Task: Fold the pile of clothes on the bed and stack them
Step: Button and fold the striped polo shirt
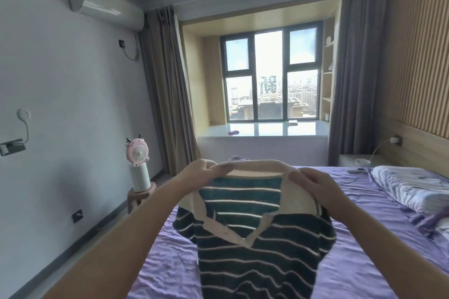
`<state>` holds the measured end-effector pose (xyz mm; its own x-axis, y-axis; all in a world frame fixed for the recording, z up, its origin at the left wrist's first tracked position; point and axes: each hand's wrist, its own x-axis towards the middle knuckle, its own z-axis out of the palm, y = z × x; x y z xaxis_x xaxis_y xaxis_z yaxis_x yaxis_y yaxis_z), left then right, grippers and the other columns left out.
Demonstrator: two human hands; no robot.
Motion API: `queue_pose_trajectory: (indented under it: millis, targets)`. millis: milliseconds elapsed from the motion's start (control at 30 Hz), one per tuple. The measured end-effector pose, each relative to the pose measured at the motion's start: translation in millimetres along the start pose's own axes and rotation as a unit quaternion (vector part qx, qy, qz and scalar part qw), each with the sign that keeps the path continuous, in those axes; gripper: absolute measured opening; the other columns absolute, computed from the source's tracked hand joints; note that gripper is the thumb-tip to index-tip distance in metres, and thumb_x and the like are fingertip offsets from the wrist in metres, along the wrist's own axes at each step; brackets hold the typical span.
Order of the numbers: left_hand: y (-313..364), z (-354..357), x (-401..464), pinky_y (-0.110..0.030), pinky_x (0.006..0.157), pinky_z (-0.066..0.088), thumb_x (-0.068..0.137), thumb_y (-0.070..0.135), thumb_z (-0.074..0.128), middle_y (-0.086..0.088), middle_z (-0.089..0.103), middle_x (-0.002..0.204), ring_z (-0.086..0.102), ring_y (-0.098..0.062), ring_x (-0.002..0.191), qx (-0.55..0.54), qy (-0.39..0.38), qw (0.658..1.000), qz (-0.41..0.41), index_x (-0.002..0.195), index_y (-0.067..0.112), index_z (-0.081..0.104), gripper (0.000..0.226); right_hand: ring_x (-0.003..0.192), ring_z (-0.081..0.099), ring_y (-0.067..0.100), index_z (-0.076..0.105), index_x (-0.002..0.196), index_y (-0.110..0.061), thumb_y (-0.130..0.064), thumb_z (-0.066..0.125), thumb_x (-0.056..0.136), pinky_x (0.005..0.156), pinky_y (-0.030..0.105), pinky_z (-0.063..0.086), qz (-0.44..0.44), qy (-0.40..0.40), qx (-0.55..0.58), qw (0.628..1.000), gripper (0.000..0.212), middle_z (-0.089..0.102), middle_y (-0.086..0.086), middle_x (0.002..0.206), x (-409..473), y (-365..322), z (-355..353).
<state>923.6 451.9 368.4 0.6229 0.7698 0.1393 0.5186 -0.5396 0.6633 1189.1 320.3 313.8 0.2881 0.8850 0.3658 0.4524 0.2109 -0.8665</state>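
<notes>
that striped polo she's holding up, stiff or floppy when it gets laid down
Probably floppy: the dark knit polo shirt with white stripes sags below both hands' collar grip. Likely light, held by fingers alone. Its hem may bunch on the purple bedsheet.

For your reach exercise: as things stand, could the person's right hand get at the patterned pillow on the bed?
Probably not yet: the right hand grips the striped shirt's collar, as does the left hand. The pillow lies unobstructed on the right.

Home bedroom, bed (364, 213), curtains (167, 85), window (271, 75)
</notes>
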Motion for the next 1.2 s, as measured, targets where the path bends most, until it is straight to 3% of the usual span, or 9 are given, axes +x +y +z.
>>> queue_pose_trajectory:
  millis: [200,333,433,600,767,900,967,1067,1200]
  targets:
    - [-7.7,-1.9,-25.0,-0.018,0.061,0.038,0.076,0.064,0.062,0.004,0.053,0.073,0.048,-0.007,0.065,0.021,-0.140,0.989,0.038,0.080,0.023,0.063,0.041,0.080,0.059,0.031,0.067,0.087,-0.005,-0.047,0.050,0.089,0.070,0.032,0.047,0.024,0.005,-0.095,0.995,0.046,0.063,0.016,0.084,-16.8,-13.8,-18.1]
    - [-19.2,-2.4,-39.7,-0.018,0.069,0.043,0.066,0.064,0.065,0.005,0.061,0.085,0.056,-0.005,0.076,-0.049,-0.243,0.968,0.022,0.094,0.025,0.068,0.048,0.087,0.059,0.031,0.068,0.092,-0.003,-0.049,0.044,0.090,0.080,0.038,0.048,0.037,0.026,-0.145,0.988,0.052,0.064,0.018,0.091,-30.6,-21.1,-34.1]
    - [-29.9,4.8,-47.9,-0.017,0.070,0.047,0.075,0.046,0.071,0.005,0.064,0.091,0.061,-0.008,0.082,-0.120,-0.291,0.949,0.019,0.104,0.018,0.062,0.041,0.084,0.059,0.031,0.067,0.094,0.000,-0.049,0.042,0.091,0.077,0.035,0.047,0.045,0.043,-0.180,0.982,0.055,0.063,0.020,0.091,-41.3,-26.3,-46.7]
    - [-26.5,23.4,-52.1,-0.031,0.088,0.049,0.081,0.008,0.067,-0.015,0.057,0.126,0.057,-0.028,0.115,-0.278,-0.317,0.907,0.025,0.133,0.012,0.047,0.056,0.076,0.054,0.018,0.065,0.083,-0.007,-0.045,0.047,0.092,0.068,0.025,0.039,0.080,-0.002,-0.171,0.982,0.042,0.056,0.007,0.081,-61.8,-29.4,-68.3]
    - [-6.8,47.5,-49.8,-0.032,0.084,0.054,0.081,0.020,0.071,0.000,0.071,0.101,0.065,-0.019,0.098,-0.195,-0.169,0.966,0.030,0.109,0.025,0.070,0.028,0.087,0.057,0.019,0.067,0.094,-0.008,-0.032,0.058,0.078,0.077,0.031,0.043,0.114,-0.067,-0.106,0.986,0.031,0.060,0.009,0.095,-82.2,-18.6,-95.9]
    - [-2.4,69.3,-48.0,-0.035,0.077,0.055,0.076,0.028,0.077,-0.005,0.067,0.083,0.063,-0.020,0.082,-0.182,-0.053,0.981,0.033,0.085,0.020,0.070,0.014,0.081,0.059,0.013,0.069,0.090,-0.017,-0.025,0.061,0.089,0.071,0.024,0.044,0.099,-0.069,-0.142,0.983,0.011,0.063,0.001,0.084,-93.6,-10.0,-98.1]
    - [3.1,80.2,-50.6,-0.031,0.068,0.053,0.078,0.027,0.075,-0.004,0.061,0.078,0.062,-0.019,0.076,-0.202,-0.027,0.978,0.038,0.083,0.021,0.067,0.012,0.081,0.061,0.013,0.068,0.091,-0.019,-0.026,0.063,0.087,0.069,0.022,0.045,0.096,-0.050,-0.122,0.987,0.009,0.063,0.000,0.083,-97.9,-7.0,-94.2]
    - [13.0,94.0,-53.9,-0.033,0.069,0.054,0.082,0.028,0.071,-0.004,0.062,0.078,0.064,-0.022,0.076,-0.236,-0.008,0.971,0.036,0.086,0.020,0.066,0.010,0.082,0.062,0.016,0.067,0.090,-0.024,-0.030,0.062,0.087,0.071,0.024,0.046,0.075,-0.015,-0.132,0.988,0.008,0.063,0.001,0.085,-104.4,-2.9,-90.4]
    - [24.5,107.4,-60.1,-0.023,0.061,0.046,0.090,0.040,0.059,0.011,0.057,0.072,0.057,-0.012,0.070,-0.031,0.088,0.990,0.102,0.093,0.025,0.062,0.016,0.078,0.058,0.014,0.060,0.089,-0.029,-0.032,0.055,0.091,0.068,0.025,0.043,0.007,0.030,-0.259,0.966,0.006,0.063,-0.005,0.083,-113.1,7.5,-92.8]
